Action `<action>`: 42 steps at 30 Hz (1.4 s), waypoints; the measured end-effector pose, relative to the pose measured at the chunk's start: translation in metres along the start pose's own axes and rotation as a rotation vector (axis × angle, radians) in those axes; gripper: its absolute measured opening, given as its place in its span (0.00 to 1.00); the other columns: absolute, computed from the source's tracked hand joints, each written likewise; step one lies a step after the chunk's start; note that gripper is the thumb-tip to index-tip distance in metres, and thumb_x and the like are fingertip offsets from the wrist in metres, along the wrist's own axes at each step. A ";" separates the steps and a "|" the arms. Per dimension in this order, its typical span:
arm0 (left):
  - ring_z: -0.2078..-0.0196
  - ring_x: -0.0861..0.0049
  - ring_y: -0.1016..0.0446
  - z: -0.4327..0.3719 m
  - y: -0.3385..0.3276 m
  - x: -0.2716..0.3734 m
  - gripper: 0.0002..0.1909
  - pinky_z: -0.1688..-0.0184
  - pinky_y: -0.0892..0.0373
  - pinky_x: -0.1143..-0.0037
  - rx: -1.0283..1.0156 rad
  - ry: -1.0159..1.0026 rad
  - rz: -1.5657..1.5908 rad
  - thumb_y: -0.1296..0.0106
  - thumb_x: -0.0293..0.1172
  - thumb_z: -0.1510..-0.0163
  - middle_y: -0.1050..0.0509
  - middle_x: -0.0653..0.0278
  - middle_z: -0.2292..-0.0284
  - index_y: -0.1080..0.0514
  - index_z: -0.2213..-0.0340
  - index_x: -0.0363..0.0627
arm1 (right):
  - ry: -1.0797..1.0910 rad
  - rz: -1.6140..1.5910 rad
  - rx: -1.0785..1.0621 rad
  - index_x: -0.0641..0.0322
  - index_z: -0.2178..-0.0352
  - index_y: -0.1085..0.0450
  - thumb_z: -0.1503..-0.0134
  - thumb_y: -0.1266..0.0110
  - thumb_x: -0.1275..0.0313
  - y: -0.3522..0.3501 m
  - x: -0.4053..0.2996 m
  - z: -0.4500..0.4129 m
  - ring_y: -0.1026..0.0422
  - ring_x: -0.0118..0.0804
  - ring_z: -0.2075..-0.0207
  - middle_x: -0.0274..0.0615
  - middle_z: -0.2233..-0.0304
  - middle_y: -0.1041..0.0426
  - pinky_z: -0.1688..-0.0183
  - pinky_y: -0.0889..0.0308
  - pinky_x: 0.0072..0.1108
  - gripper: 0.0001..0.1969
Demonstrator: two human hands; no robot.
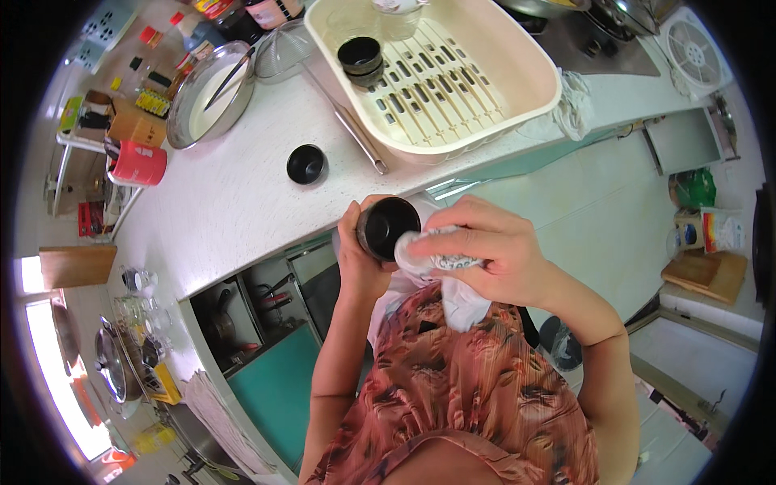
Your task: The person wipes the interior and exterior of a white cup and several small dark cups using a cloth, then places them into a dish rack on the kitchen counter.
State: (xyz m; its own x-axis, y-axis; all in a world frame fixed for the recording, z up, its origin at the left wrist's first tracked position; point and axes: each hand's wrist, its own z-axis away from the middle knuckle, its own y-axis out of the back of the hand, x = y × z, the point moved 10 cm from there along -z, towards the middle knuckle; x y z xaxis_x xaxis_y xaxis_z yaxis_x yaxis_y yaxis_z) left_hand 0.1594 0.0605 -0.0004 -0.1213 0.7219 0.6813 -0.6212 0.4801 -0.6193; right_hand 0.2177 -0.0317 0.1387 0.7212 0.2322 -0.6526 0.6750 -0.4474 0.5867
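My left hand (357, 260) is closed around a small dark cup (388, 229), its open mouth turned up towards the camera. In my right hand (485, 245) is a bunched white patterned cloth (451, 257), with one part at the cup's rim and a loose end hanging below. Another dark cup (306, 164) stands alone on the white countertop (242, 206). Beyond it, a cream plastic drain basket (515, 121) holds stacked dark cups (361, 57) and clear containers (397, 21). A long metal utensil handle (357, 136) lies beside the basket.
A metal bowl of white liquid (212, 100) with a dark utensil stands back left, near bottles and a mesh strainer (285, 51). A red utensil holder (142, 163) is at the left. Below the counter is an open cabinet (242, 315). A crumpled cloth (573, 106) lies right of the basket.
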 end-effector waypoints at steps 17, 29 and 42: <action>0.70 0.65 0.27 0.041 -0.066 0.079 0.29 0.69 0.31 0.76 -0.146 -1.046 -1.206 0.63 0.57 0.44 0.28 0.56 0.68 0.32 0.61 0.39 | -0.438 -0.295 0.028 0.67 0.69 0.31 0.58 0.48 0.80 -0.017 0.045 0.010 0.29 0.31 0.66 0.41 0.71 0.28 0.66 0.32 0.21 0.10; 0.60 0.76 0.32 0.020 -0.060 0.083 0.27 0.57 0.36 0.78 -0.267 -0.861 -0.846 0.62 0.50 0.42 0.31 0.57 0.62 0.39 0.55 0.35 | -0.241 -0.334 0.090 0.61 0.58 0.30 0.59 0.36 0.70 0.036 0.042 -0.007 0.29 0.31 0.69 0.39 0.70 0.29 0.65 0.33 0.20 0.23; 0.55 0.76 0.35 -0.022 -0.103 0.115 0.18 0.53 0.39 0.77 -0.333 -0.603 -0.631 0.65 0.34 0.39 0.34 0.57 0.57 0.42 0.51 0.36 | -0.030 0.196 0.030 0.60 0.74 0.26 0.62 0.38 0.75 0.077 0.020 -0.081 0.28 0.37 0.72 0.38 0.71 0.29 0.70 0.33 0.22 0.09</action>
State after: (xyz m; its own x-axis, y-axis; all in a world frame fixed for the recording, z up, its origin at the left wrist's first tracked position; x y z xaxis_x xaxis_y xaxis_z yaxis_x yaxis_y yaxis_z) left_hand 0.2260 0.1052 0.1333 -0.2767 -0.0570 0.9593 -0.4662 0.8809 -0.0821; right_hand 0.2971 0.0086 0.2099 0.8332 0.1126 -0.5413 0.5167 -0.5072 0.6898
